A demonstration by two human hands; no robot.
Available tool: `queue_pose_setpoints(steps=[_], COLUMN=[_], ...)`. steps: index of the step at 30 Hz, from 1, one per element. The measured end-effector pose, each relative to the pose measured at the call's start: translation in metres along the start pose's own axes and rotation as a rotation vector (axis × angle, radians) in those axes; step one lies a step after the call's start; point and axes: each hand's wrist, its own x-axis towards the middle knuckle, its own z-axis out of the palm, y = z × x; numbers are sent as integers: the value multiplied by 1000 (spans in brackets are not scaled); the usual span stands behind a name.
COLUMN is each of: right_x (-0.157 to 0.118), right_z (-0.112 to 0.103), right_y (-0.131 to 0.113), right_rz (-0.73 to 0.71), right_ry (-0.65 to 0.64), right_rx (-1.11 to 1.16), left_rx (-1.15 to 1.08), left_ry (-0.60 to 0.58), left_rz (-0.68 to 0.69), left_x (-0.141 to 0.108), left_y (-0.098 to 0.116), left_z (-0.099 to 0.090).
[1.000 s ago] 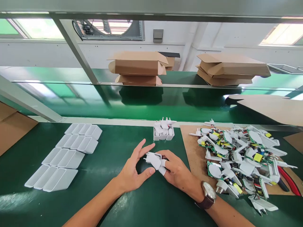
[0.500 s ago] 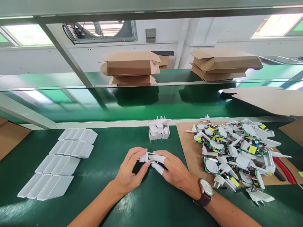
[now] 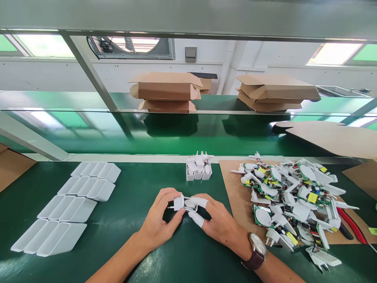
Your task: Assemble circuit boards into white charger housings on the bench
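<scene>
My left hand [image 3: 163, 214] pinches the plug end of a small white plug housing [image 3: 186, 203] between thumb and fingers, its pins pointing left. On the other end of that housing, my right hand [image 3: 216, 218] has its thumb and index finger, both in white finger covers. A round white piece shows inside the housing between the hands. Behind the hands stand several white housings [image 3: 198, 172] filled with plug parts. Rows of open white housings [image 3: 63, 208] lie at the left of the green table.
A brown board [image 3: 232, 188] at the right bears a heap of white plug parts and circuit boards [image 3: 294, 196], with red-handled pliers [image 3: 352, 226] at its edge. Cardboard boxes [image 3: 165, 88] stand on the shelf behind.
The housing has been turned a little, so its plug end and pins now show at my left fingers. The camera view has tilted slightly upward.
</scene>
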Motion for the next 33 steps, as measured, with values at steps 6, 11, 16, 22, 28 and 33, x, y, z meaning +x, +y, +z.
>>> queue_pose_setpoints(steps=[6,11,16,22,28,33], right_x=[-1,-1,0,7,11,11], right_z=[4,5,13,17,13,14], right_y=[4,2,2,-12,-22,-20], right_rz=[-80,-78,51,575,645,642], right_ry=[27,30,43,-92,-152,-161], right_rx=[-54,-78,227,1058,1167,1162], left_rx=[-70,-95,-104,-30,6,19], left_ry=[-50,-94,-25,55,140,138], left_rz=[-63,-122,-230,83,201,213], left_x=[1,-3,-12,-13,-10,-8], left_y=[0,-5,-11,5,9,7], left_z=[-3,-3,5,12,14,13])
